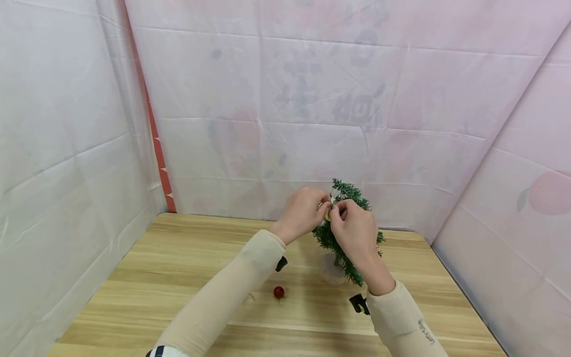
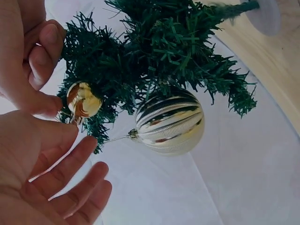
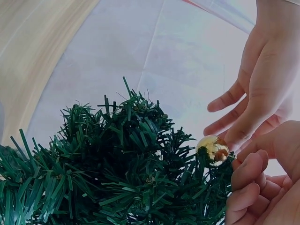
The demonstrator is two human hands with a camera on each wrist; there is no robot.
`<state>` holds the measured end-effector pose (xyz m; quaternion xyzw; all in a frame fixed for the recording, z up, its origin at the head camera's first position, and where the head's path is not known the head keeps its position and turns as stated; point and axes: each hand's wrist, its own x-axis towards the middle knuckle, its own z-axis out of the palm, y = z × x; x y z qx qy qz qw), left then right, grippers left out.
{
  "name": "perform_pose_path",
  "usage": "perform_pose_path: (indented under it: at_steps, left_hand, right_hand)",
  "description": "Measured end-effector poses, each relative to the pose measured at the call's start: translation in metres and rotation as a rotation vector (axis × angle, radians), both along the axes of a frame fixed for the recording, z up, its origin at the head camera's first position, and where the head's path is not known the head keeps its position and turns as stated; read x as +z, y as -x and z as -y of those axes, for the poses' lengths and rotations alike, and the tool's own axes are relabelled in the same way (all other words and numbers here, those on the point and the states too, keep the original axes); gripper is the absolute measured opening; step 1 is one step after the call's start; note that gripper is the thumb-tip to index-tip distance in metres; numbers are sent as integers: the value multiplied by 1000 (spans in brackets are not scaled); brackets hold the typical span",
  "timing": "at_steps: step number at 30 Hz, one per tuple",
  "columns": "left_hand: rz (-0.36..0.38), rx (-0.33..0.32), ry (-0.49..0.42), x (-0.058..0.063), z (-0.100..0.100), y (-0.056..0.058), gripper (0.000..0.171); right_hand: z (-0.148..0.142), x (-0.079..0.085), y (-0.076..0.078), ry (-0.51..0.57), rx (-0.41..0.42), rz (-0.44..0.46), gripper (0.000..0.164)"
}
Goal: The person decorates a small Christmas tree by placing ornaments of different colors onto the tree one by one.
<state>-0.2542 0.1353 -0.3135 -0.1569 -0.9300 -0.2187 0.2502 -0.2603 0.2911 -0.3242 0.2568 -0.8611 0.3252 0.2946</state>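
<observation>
A small artificial Christmas tree (image 1: 350,192) stands at the right of the table on a pale round base (image 1: 331,273). Both hands meet at its upper part, around a small shiny gold bauble (image 2: 85,101). With thumb and index finger my left hand (image 1: 305,210) pinches at the bauble's cap, its other fingers loosely spread in the left wrist view. My right hand (image 1: 355,229) pinches at the same spot, remaining fingers curled. The thread between the fingertips is too small to make out. A larger ribbed, pale gold bauble (image 2: 171,124) hangs on a nearby branch.
A small red bauble (image 1: 278,292) lies on the wooden table (image 1: 187,258), left of the tree base. Light cloth walls (image 1: 276,99) enclose the table at the back and sides. Dark wrist mounts (image 1: 359,304) stick out near the forearms.
</observation>
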Motion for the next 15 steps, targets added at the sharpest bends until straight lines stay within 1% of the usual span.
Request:
perform_pose_path:
  at_steps: [4, 10, 15]
  left_hand:
    - [-3, -13, 20, 0, 1, 2, 18]
    - [24, -37, 45, -3, 3, 2, 20]
    - [56, -66, 23, -5, 5, 2, 20]
  right_hand:
    - [1, -2, 0, 3, -7, -10, 19]
    - [2, -3, -3, -21, -19, 0, 20]
    - [1, -1, -4, -44, -20, 18, 20]
